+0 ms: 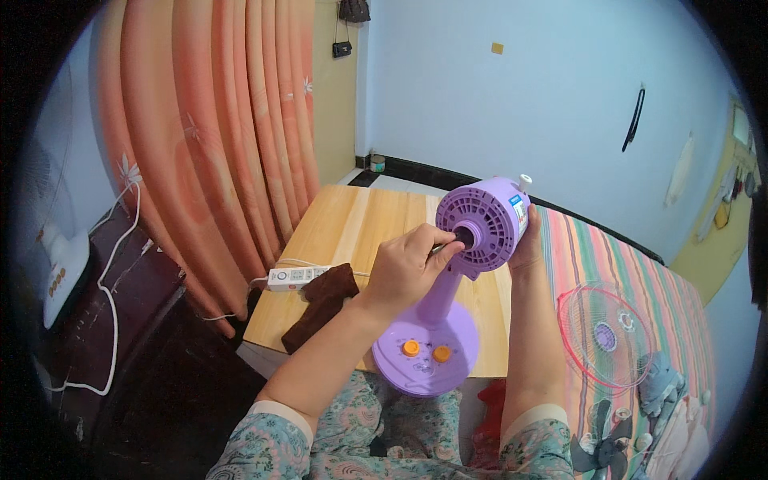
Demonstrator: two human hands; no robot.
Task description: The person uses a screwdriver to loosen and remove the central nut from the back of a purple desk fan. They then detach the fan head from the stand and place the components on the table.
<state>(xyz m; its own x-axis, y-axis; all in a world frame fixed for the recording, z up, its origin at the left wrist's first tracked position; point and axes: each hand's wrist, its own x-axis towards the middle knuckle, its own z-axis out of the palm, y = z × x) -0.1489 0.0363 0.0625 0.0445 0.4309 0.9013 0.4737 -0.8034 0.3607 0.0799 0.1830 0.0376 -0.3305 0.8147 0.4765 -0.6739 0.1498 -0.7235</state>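
Note:
A purple electric fan's motor housing (507, 207), without grille or blades, sits tilted on its purple stand (441, 297). Two orange knobs (426, 350) show on the stand's round base. My right hand (527, 243) supports the housing from its right side; its fingers are largely hidden behind it. The fingertips of my left hand (414, 258) pinch a small dark, slender object (443, 246) at the threaded collar in the housing's centre. What exactly this object is cannot be told.
The fan stands at the wooden table's (336, 219) near edge. A brown cloth (324, 306) and a white power strip (294, 277) lie at left. On the striped bedspread (591, 246) at right are wire fan grilles (606, 336), a dark fan blade (603, 447) and clothes (660, 384).

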